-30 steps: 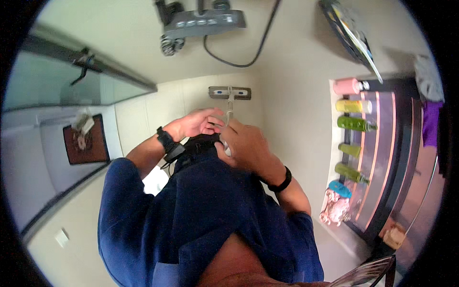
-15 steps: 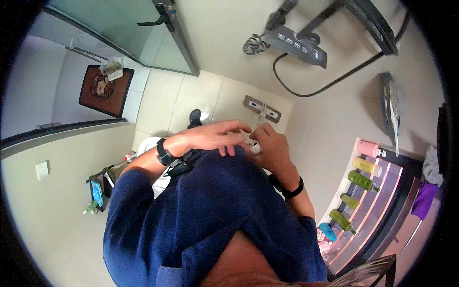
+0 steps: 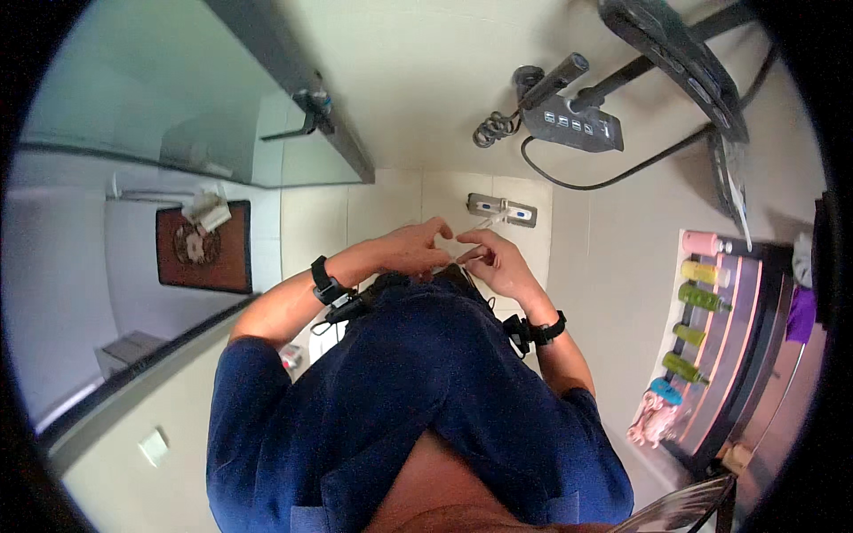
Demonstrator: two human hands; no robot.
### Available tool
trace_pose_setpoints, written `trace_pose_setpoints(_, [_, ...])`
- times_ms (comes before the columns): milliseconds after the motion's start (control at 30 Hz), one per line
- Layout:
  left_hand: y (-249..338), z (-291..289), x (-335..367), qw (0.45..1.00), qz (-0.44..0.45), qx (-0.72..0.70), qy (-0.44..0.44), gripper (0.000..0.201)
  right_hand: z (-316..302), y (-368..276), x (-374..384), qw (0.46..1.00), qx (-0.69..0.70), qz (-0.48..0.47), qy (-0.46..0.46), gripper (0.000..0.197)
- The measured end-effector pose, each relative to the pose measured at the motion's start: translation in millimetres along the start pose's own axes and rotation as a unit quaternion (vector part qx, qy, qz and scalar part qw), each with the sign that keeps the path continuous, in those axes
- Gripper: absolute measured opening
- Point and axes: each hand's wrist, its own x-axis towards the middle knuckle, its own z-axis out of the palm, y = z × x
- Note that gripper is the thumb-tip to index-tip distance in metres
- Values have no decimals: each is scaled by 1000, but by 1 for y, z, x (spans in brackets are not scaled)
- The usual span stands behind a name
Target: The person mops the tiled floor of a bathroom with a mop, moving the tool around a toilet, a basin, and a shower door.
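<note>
In front of my waist, my left hand (image 3: 413, 248) and my right hand (image 3: 502, 265) face each other with fingertips close together. The left one has its fingers bent and apart, and nothing shows in it. On the right, the index finger points toward the left hand, while the other fingers curl inward; whatever they may hold is hidden. Black wristbands (image 3: 327, 282) with small devices sit on both wrists. My dark blue shirt (image 3: 400, 373) covers the space just below the hands.
Beyond the hands, a floor drain (image 3: 502, 210) lies in pale tiles. A glass door (image 3: 178, 98) stands at the upper left, near a brown mat (image 3: 204, 249). Black shower fittings (image 3: 577, 124) jut from the wall at the upper right. Several bottles (image 3: 702, 298) line a shelf at right.
The small white object seen in my right hand is no longer visible. My right index finger has stretched out, and the hands have drawn slightly apart. The view has shifted and turned.
</note>
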Motion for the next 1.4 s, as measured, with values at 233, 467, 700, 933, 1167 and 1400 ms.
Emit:
trace_pose_setpoints(233, [-53,-53,5,970,-166,-166,-59,50,14,87,39,941,192,279,15,48])
trace_pose_setpoints(467, [-51,-76,19,944,-245,-213,-61,12,57,142,105,805,485,323,111,48])
trace_pose_setpoints(700, [-87,-120,50,911,-316,-253,-75,18,181,297,205,955,155,58,245,23])
trace_pose_setpoints(933, [-135,-181,8,899,-334,-281,-21,21,263,226,290,653,605,251,380,17])
trace_pose_setpoints(1167, [-144,-246,-37,877,-403,-255,-61,31,357,244,345,774,234,229,542,22])
trace_pose_setpoints(1400, [-177,-234,-23,799,-384,-419,-198,34,314,188,331,620,384,328,600,34])
